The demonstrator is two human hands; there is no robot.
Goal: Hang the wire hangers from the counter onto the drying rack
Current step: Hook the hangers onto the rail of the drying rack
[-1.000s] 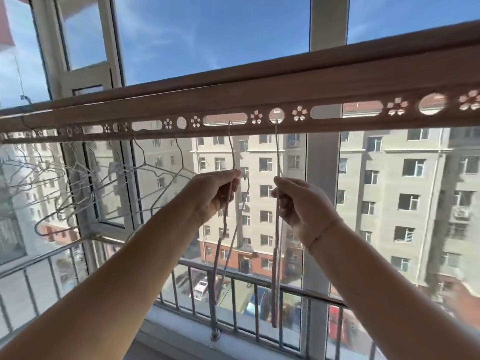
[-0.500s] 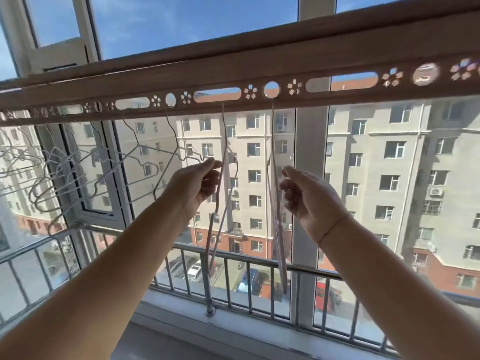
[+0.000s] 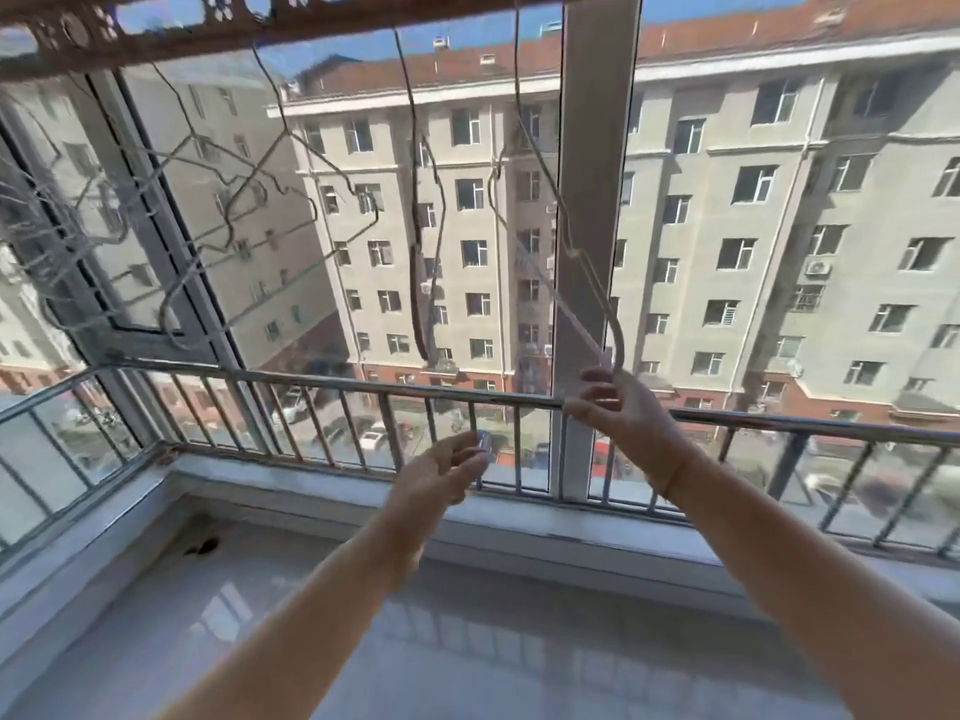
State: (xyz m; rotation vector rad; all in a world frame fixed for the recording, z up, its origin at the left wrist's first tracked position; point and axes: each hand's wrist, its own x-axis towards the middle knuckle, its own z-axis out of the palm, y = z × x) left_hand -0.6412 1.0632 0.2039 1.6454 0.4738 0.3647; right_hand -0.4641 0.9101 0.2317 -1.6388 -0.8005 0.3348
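The brown drying rack (image 3: 156,36) with cut-out holes runs along the top edge. Several wire hangers (image 3: 218,210) hang from it at the left. Another wire hanger (image 3: 415,226) hangs free and edge-on near the middle. To its right hangs one more wire hanger (image 3: 576,252), and my right hand (image 3: 618,413) pinches its lower corner at railing height. My left hand (image 3: 447,470) is lower and left of it, fingers loosely apart, holding nothing. No hangers show on the white counter (image 3: 467,641) below.
A metal railing (image 3: 322,379) with vertical bars runs across in front of the window glass. A white window post (image 3: 592,148) stands behind the right hanger. A dark stain (image 3: 202,547) marks the counter's left corner. Apartment buildings stand outside.
The view has tilted down. My left hand let go of the middle hanger and dropped below the railing. My right hand slid down to the lower corner of the right hanger.
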